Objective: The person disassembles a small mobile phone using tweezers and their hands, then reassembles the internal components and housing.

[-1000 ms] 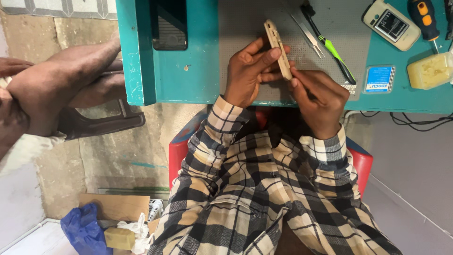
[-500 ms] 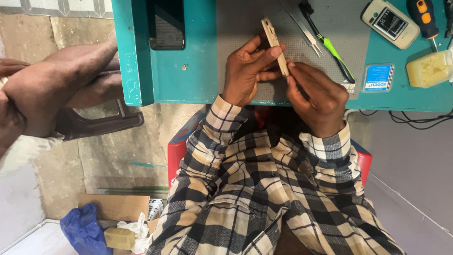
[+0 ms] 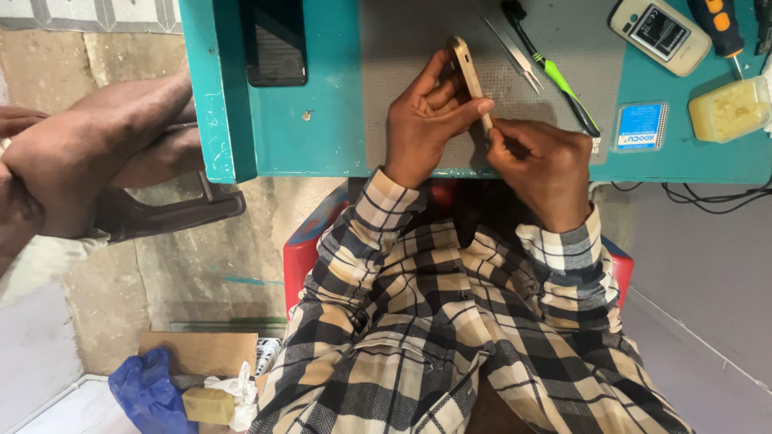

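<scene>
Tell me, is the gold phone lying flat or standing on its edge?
On its edge. The slim gold phone shows only its thin side, pinched by the left hand, while the right hand touches its lower end.

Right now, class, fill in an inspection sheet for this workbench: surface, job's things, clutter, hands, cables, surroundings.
Surface: teal bench with a grey mat.
Job's things: gold phone, held on edge over the mat.
Clutter: dark phone, tweezers, green tool, white phone, orange screwdriver, blue card, yellowish tub.
Hands: left hand grips the gold phone; right hand pinches its lower end.
Cables: black cables below the bench's right edge.
Surroundings: another person's hands at left; red seat; blue bag and cardboard on the floor.
</scene>
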